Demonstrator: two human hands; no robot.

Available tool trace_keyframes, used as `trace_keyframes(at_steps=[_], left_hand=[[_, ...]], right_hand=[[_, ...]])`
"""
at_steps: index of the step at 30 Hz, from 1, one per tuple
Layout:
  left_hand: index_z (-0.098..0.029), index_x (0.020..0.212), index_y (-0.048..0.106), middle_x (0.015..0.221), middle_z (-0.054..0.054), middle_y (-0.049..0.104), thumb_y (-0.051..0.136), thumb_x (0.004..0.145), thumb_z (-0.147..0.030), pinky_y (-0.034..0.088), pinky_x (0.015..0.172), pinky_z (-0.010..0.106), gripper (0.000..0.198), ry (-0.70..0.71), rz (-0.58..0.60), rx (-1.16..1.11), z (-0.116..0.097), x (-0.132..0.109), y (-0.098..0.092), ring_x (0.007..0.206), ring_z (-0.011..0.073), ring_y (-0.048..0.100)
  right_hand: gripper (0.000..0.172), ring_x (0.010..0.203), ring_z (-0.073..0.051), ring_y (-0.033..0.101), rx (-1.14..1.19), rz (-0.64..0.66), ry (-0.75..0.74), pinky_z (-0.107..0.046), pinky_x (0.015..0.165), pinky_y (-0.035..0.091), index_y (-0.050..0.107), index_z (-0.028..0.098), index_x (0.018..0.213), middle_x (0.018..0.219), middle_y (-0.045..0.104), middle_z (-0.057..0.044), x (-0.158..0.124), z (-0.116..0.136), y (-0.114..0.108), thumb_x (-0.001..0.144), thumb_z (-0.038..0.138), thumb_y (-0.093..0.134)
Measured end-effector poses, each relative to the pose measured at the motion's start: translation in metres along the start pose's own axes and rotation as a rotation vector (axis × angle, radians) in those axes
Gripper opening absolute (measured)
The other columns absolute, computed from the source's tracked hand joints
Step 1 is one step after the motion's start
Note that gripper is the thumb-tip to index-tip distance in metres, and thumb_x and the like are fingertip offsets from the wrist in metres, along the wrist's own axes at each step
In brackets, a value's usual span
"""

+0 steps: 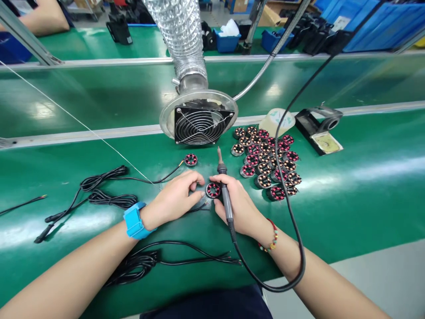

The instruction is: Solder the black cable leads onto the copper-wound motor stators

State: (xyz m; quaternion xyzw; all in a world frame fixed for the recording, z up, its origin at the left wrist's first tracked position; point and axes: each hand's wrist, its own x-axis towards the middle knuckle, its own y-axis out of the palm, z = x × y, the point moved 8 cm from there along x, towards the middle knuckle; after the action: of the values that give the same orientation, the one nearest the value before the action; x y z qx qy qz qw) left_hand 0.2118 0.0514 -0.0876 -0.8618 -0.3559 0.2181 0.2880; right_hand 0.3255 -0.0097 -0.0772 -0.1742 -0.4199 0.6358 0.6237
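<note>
A soldering iron (226,199) lies across my right hand (241,206), its tip pointing away from me toward the fan. The thumb and forefinger of that hand also touch a small round motor stator (213,190) with red windings. My left hand (179,195) is curled beside the stator, its thumb and fingers closed around a thin solder wire (109,144) that slants in from the upper left. The wire is partly hidden behind the hand. Under the left fingers lies the stripped end of a black cable (199,207). Another stator (191,160), joined to a cable, rests farther back.
A fume extractor fan (200,126) hangs ahead on a foil duct (179,35). Several stators (264,158) are grouped at right, near a tape roll (277,122) and iron stand (320,128). Coiled black cables (111,198) lie left, more (141,263) in front. The iron's cord (288,208) loops over my right forearm.
</note>
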Motion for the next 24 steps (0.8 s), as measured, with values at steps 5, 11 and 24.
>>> trace_keyframes(at_steps=[5, 11, 24], left_hand=[[-0.017, 0.09, 0.056, 0.082, -0.001, 0.05, 0.059, 0.084, -0.024, 0.04, 0.068, 0.029, 0.01, 0.087, 0.053, 0.142, -0.01, -0.003, 0.007, 0.073, 0.0144, 0.049], [-0.016, 0.084, 0.061, 0.08, 0.001, 0.052, 0.044, 0.093, -0.018, 0.039, 0.062, 0.025, 0.019, 0.321, -0.019, 0.344, -0.019, -0.006, 0.011, 0.07, 0.0134, 0.051], [-0.019, 0.091, 0.065, 0.075, 0.0, 0.053, 0.044, 0.095, -0.025, 0.034, 0.052, 0.023, 0.022, 0.504, -0.212, 0.652, -0.035, -0.013, -0.002, 0.06, 0.011, 0.047]], right_hand=[[0.046, 0.097, -0.029, 0.056, -0.002, -0.01, 0.036, -0.048, 0.083, 0.051, 0.042, 0.017, 0.119, 0.109, 0.059, -0.013, -0.002, -0.006, 0.001, 0.078, 0.016, 0.062], [0.044, 0.088, -0.027, 0.057, -0.017, -0.01, 0.039, -0.044, 0.076, 0.051, 0.043, 0.019, 0.117, 0.1, 0.061, -0.01, 0.001, -0.006, 0.006, 0.079, 0.016, 0.066], [0.043, 0.098, -0.025, 0.057, 0.101, 0.037, -0.034, -0.044, 0.084, 0.049, 0.038, 0.02, 0.125, 0.11, 0.06, -0.01, -0.003, -0.003, 0.002, 0.085, 0.013, 0.055]])
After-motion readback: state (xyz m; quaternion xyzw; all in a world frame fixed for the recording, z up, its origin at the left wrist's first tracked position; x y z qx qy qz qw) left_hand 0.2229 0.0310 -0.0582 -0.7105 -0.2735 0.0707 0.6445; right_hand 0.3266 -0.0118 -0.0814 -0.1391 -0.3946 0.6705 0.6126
